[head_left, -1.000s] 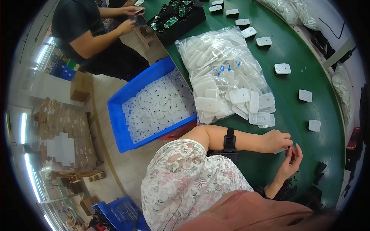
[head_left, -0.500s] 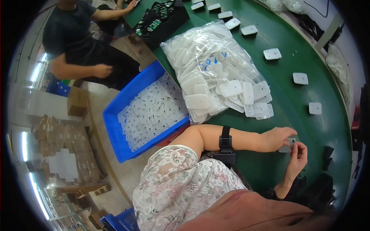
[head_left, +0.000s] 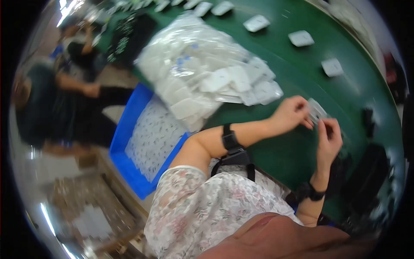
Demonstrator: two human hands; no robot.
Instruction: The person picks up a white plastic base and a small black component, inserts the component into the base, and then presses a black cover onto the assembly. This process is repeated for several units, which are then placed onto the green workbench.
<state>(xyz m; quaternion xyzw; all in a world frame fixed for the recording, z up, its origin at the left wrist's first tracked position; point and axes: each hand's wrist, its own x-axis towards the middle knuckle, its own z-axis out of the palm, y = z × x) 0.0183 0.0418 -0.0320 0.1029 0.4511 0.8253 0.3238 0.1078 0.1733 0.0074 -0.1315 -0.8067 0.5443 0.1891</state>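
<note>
Over the green table my hands meet at a small white plastic cover (head_left: 317, 108) with rounded corners and a dark spot near its lower edge. My left hand (head_left: 290, 114) is closed, its bent fingertips at the cover's left edge. My right hand (head_left: 330, 137) pinches the lower edge between thumb and fingers. Motion blur hides the finer detail of the grip. To the left of my hands, similar white covers (head_left: 267, 91) spill from the mouth of a large clear plastic bag (head_left: 189, 52).
A blue bin (head_left: 118, 149) filled with small white pieces stands left of the table. Several white covers (head_left: 300, 39) lie spaced in a row along the green table (head_left: 276, 151). Dark parts (head_left: 368, 172) lie at the right. A co-worker (head_left: 47, 103) is at the left.
The view has shifted, so the bag and bin appear farther left. The cover in my hands has turned and shows more of its white face; my left hand has drawn to its left edge.
</note>
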